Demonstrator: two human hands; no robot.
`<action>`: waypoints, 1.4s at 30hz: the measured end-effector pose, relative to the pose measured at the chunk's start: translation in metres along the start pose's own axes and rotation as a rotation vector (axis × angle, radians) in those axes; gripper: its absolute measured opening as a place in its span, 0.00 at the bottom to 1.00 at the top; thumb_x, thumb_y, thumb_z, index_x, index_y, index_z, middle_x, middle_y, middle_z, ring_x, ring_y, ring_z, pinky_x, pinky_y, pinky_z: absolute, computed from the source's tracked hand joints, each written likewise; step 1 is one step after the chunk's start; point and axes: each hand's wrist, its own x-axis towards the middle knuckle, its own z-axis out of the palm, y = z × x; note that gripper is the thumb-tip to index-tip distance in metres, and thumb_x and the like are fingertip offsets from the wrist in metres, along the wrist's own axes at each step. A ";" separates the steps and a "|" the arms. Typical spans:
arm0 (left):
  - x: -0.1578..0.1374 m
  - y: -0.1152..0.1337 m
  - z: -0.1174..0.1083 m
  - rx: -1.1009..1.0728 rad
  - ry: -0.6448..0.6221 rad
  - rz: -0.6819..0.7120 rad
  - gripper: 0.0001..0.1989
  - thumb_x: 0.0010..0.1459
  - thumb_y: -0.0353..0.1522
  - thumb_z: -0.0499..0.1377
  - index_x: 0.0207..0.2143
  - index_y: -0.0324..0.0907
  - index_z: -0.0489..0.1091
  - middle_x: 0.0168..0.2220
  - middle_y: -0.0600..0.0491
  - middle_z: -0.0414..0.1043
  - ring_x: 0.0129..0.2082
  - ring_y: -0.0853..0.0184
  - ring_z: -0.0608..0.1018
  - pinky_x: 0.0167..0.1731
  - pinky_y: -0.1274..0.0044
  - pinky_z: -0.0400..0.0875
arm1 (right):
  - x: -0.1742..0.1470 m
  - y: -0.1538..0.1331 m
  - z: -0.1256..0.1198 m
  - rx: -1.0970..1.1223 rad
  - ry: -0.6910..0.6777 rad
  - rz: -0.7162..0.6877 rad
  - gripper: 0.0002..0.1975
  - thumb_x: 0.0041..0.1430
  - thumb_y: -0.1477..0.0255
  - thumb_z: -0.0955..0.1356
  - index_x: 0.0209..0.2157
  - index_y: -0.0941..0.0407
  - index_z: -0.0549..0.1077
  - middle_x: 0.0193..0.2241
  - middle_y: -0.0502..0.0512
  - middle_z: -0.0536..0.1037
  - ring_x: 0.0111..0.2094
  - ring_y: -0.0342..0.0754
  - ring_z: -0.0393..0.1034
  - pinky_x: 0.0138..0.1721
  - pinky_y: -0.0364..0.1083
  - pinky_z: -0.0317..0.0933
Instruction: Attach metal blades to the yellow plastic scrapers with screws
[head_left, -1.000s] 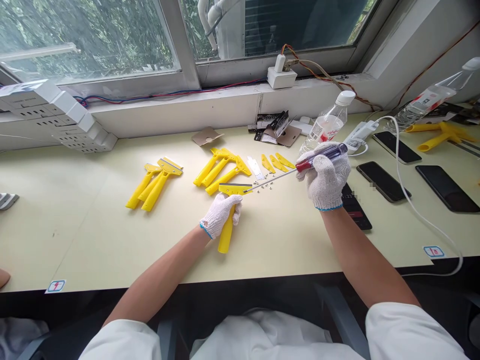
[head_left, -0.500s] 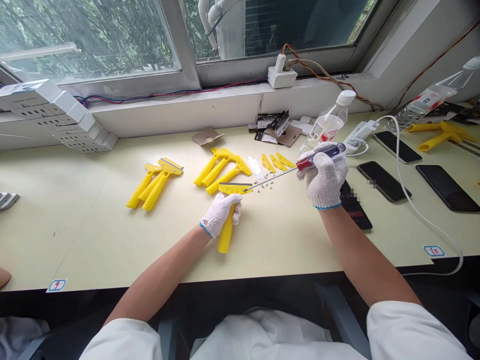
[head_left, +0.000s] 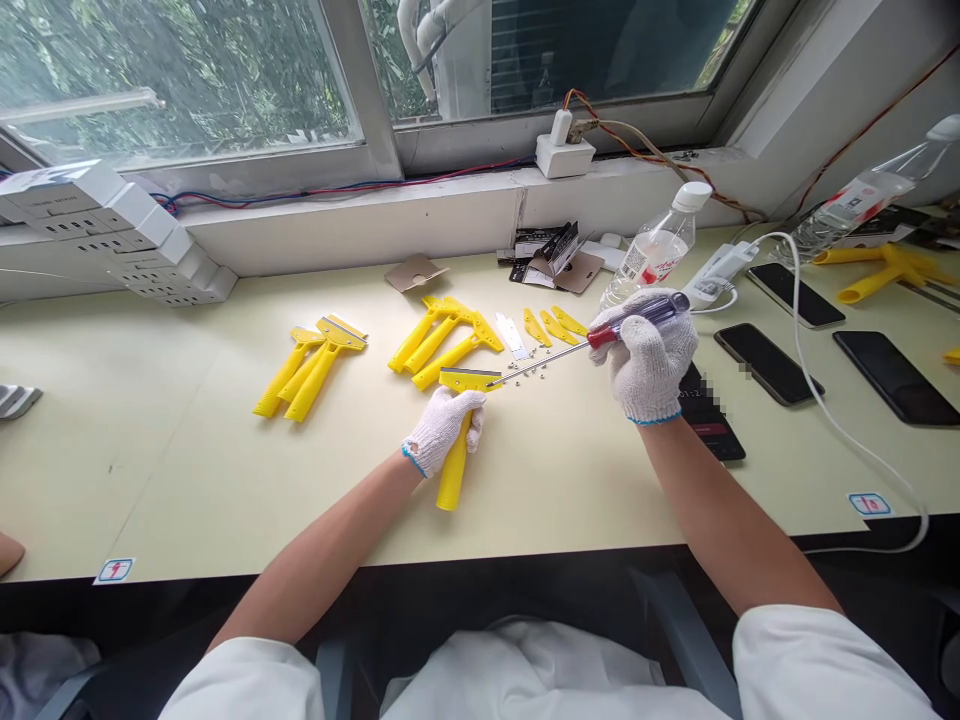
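My left hand (head_left: 444,428), in a white knit glove, is closed around the neck of a yellow scraper (head_left: 452,475) on the table, its blade end pointing away from me. My right hand (head_left: 649,355), gloved too, grips the handle of a screwdriver (head_left: 551,356) with a purple and red grip. The screwdriver's tip meets the right end of the scraper head. Just beyond lie small loose screws (head_left: 534,366), thin metal blades (head_left: 512,336) and yellow cover pieces (head_left: 555,328). Several yellow scrapers (head_left: 450,335) rest behind my left hand, with more scrapers (head_left: 315,365) farther left.
Right of my right hand are a water bottle (head_left: 660,250), a power strip (head_left: 720,272) with a white cable, and several phones (head_left: 769,362). Opened black packaging (head_left: 555,255) and a brown card (head_left: 415,274) sit near the wall. White boxes (head_left: 142,235) are stacked at left.
The screwdriver handle has turned slightly in my right hand, which has shifted a little. My left hand and the scraper have stayed almost in place.
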 end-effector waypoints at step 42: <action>0.003 0.007 -0.017 -0.115 -0.133 -0.127 0.18 0.63 0.42 0.65 0.24 0.43 0.69 0.17 0.55 0.63 0.15 0.72 0.64 0.18 0.78 0.62 | 0.078 -0.048 0.060 -0.136 -0.425 0.052 0.21 0.50 0.80 0.74 0.43 0.47 0.70 0.32 0.46 0.82 0.29 0.48 0.75 0.29 0.48 0.74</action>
